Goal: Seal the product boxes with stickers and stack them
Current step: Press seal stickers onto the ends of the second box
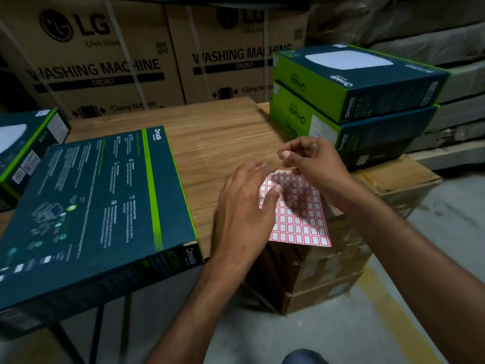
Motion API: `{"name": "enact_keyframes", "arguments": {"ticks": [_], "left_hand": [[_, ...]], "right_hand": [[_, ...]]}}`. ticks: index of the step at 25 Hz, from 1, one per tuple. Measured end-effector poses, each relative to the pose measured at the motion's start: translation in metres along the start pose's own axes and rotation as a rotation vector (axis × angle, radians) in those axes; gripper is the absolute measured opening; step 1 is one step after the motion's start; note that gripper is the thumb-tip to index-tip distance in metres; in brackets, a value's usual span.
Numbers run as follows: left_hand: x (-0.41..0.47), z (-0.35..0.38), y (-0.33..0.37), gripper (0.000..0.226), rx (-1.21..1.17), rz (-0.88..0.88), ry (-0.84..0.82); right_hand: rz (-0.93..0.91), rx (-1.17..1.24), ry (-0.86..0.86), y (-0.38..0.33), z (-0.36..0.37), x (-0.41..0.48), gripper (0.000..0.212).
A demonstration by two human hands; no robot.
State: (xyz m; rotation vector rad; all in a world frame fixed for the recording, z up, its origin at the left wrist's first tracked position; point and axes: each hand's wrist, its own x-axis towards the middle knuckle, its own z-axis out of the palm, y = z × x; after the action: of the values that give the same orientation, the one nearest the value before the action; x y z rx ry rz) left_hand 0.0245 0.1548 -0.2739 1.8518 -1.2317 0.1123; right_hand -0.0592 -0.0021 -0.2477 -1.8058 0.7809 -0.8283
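In the head view, the sheet of red-bordered stickers [301, 219] lies right of centre, half on the corner of the wooden table [215, 132] and half over the brown cartons [341, 258] beside it. The left hand [244, 206] lies on the sheet's left edge with its fingers laid out flat, apparently pinning it so a label can come away cleanly. Just above the sheet's top end, the right hand [312, 164] pinches a single small sticker [281, 153] between thumb and forefinger, lifted clear of the sheet.

The Omada box [97, 206] to be sealed fills the left of the frame. It lies printed back up on the table, its near end overhanging the edge, which puts the flap seam at its near right corner within easy reach. At upper right, a stack of two Omada boxes [354, 101] sits squarely, probably the finished pile. Another Omada box [23, 143] waits at the far left. LG washing machine cartons [105, 61] wall off the back.
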Motion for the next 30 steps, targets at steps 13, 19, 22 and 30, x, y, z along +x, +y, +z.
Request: {"name": "enact_keyframes", "arguments": {"ticks": [13,19,22,30], "left_hand": [[-0.063,-0.128,0.031,0.019,-0.533,-0.073,0.208],[-0.105,-0.185,0.014,0.034,-0.754,-0.242,0.224],[-0.122,-0.210,0.002,0.042,-0.777,-0.264,0.257],[-0.148,-0.252,-0.019,0.056,-1.009,-0.373,0.237]], "right_hand": [[0.344,0.819,-0.265,-0.093,0.021,-0.145,0.019],[0.601,1.184,-0.508,-0.111,0.042,-0.182,0.018],[0.568,1.146,-0.528,-0.120,0.059,-0.195,0.019],[0.496,1.010,-0.607,-0.134,0.097,-0.218,0.022]]}}
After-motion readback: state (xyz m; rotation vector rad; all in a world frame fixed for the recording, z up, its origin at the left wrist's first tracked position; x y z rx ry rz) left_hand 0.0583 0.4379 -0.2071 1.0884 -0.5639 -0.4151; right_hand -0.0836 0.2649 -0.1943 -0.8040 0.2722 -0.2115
